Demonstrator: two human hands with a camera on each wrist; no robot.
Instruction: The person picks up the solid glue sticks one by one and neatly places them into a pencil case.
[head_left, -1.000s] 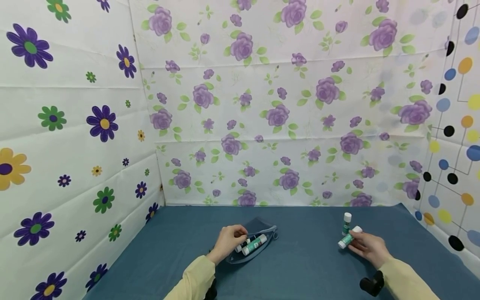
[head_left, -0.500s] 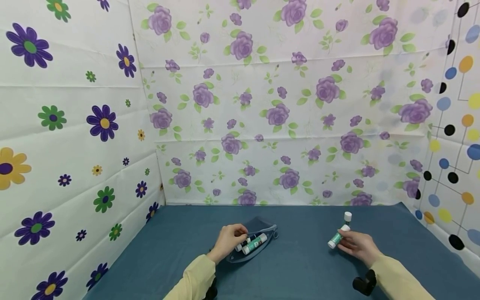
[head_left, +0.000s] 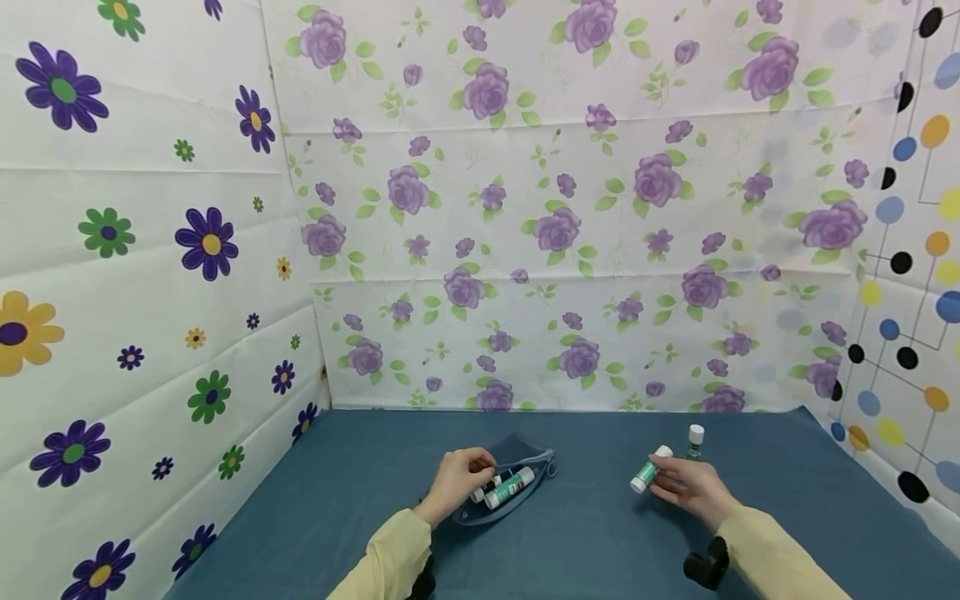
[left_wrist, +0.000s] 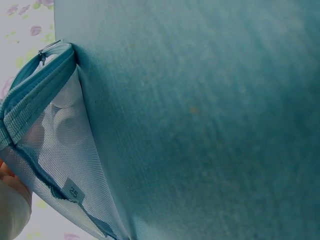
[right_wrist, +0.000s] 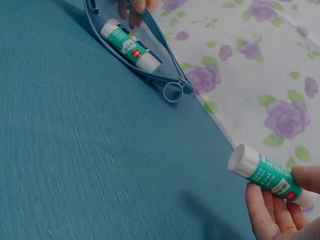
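My left hand [head_left: 459,482] pinches the upper edge of a blue mesh zip pouch [left_wrist: 37,95], which lies with its mouth spread. A green-and-white glue stick [right_wrist: 127,46] rests inside, beside a dark-labelled tube [head_left: 480,496] partly covered by it. To the right, my right hand [head_left: 690,486] holds another green glue stick [right_wrist: 272,175] between thumb and fingers, tilted above the table. Just behind that hand, a third glue stick [head_left: 696,435] stands upright, its lower part hidden. In the left wrist view only a sliver of the left hand shows, and white round ends appear through the mesh.
A blue cloth covers the table [head_left: 585,542]. White floral sheets [head_left: 525,250] hang at the back and left, with a dotted sheet [head_left: 900,333] on the right. The pouch's zip has a ring pull [right_wrist: 173,92]. Dark wrist mounts [head_left: 705,568] sit below the sleeves.
My right hand has carried its glue stick leftward, away from the upright one and nearer the pouch. The left hand and pouch stay in place.
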